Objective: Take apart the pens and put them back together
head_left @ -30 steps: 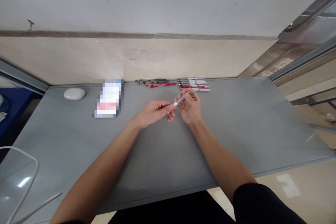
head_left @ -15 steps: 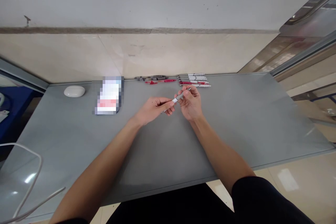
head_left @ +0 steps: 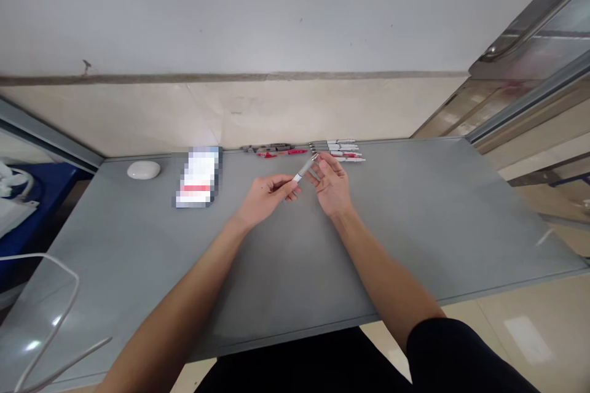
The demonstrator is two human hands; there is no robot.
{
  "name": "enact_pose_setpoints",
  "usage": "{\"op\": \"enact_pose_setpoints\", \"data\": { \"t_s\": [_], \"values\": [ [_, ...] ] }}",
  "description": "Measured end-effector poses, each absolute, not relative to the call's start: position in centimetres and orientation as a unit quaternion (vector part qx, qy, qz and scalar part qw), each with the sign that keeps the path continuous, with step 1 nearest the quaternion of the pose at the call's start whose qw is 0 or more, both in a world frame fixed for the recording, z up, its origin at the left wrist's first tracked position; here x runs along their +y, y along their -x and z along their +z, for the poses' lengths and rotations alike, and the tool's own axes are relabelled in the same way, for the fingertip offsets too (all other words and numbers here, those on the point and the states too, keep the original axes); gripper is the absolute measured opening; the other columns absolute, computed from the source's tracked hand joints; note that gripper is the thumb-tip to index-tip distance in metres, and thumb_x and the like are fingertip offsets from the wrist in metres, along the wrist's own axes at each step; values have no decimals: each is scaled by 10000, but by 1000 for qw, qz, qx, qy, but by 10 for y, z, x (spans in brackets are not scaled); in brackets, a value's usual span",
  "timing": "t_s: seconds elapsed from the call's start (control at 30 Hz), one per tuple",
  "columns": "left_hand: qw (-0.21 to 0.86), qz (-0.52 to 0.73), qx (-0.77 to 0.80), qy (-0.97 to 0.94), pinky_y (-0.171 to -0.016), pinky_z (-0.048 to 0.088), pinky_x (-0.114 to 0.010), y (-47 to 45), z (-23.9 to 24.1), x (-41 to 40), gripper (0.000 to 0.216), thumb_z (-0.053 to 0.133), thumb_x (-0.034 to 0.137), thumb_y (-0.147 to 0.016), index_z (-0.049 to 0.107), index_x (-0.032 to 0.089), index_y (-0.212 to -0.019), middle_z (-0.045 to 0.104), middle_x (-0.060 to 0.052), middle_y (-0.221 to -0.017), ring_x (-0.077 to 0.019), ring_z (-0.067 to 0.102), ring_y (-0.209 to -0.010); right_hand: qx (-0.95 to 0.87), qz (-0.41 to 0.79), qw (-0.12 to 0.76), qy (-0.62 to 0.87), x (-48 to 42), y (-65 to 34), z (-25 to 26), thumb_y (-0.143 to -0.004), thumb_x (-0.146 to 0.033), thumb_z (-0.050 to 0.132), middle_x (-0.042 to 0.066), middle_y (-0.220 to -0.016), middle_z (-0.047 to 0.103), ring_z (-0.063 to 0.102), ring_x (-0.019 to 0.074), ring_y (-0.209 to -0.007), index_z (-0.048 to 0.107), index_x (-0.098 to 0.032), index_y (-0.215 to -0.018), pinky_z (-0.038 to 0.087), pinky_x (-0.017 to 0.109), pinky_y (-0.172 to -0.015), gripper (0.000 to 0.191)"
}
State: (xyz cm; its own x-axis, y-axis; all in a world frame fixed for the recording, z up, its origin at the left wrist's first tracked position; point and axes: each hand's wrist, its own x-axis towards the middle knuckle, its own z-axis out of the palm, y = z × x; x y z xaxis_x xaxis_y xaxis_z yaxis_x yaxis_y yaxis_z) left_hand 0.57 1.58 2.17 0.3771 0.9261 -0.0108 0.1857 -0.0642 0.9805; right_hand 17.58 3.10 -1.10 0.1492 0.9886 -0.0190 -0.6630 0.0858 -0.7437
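A pen (head_left: 304, 168) with a white barrel, a grey grip and a metal tip slants up to the right above the table. My left hand (head_left: 266, 198) pinches its white barrel between thumb and fingers. At the metal tip, the thumb and forefinger of my right hand (head_left: 334, 187) are drawn together, while its other fingers curl loosely below. Beyond my right hand, several white pens (head_left: 343, 147) lie side by side, one with a red part. Left of them are a red pen (head_left: 295, 151) and dark grey or clear pen pieces (head_left: 276, 147).
The grey table (head_left: 415, 215) meets a tiled wall (head_left: 322, 110) at the back. On its left stand a white rounded case (head_left: 143, 170) and a phone (head_left: 199, 178) with a blurred screen. A white cable (head_left: 69, 307) curves over the near left corner.
My right fingers have slid from the grey grip to the pen's tip, so the grip now shows. My hands are slightly further apart. The view has shifted a little.
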Motion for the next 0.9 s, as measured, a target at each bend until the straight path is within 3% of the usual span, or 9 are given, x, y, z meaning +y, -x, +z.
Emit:
{"op": "enact_pose_setpoints", "data": {
  "t_s": [0.13, 0.37, 0.6, 0.77, 0.9],
  "values": [
    [599, 431, 419, -528, -825, 521, -356, -4, 20, 13, 357, 629, 454, -839, 633, 152, -1029, 729, -104, -970, -197, 678, -857, -262, 587, 685, 342, 33, -179, -11, -687, -319, 768, -15, -960, 724, 680, 147, -949, 701, -257, -907, 584, 286, -763, 237],
    [632, 552, 358, -410, -1034, 439, -453, -14, 20, 9, 266, 677, 357, -828, 501, 184, -925, 732, -85, -1040, -218, 661, -1064, -409, 525, 624, 409, 26, -175, -9, -721, -397, 724, 11, -893, 714, 654, 169, -917, 722, -243, -876, 589, 293, -699, 219],
    [615, 595, 361, -371, -1051, 442, -414, -29, 13, 3, 282, 659, 380, -840, 487, 208, -983, 662, -79, -1225, -197, 623, -1139, -486, 454, 591, 457, 25, -171, -14, -700, -375, 740, 13, -898, 718, 644, 145, -834, 737, -241, -898, 572, 247, -652, 239],
    [623, 573, 386, -367, -1006, 480, -434, -29, 9, 1, 309, 680, 408, -811, 557, 200, -1004, 658, -78, -1209, -243, 588, -1189, -419, 496, 627, 430, 27, -173, -12, -692, -362, 751, -3, -848, 713, 645, 136, -810, 722, -232, -884, 604, 288, -688, 234],
    [620, 540, 402, -402, -986, 493, -419, -18, 5, 1, 318, 701, 410, -784, 642, 177, -991, 653, -87, -1199, -264, 579, -1189, -330, 548, 674, 369, 31, -177, -10, -709, -346, 748, -10, -924, 720, 659, 131, -881, 690, -240, -859, 604, 288, -724, 192]
  ]
}}
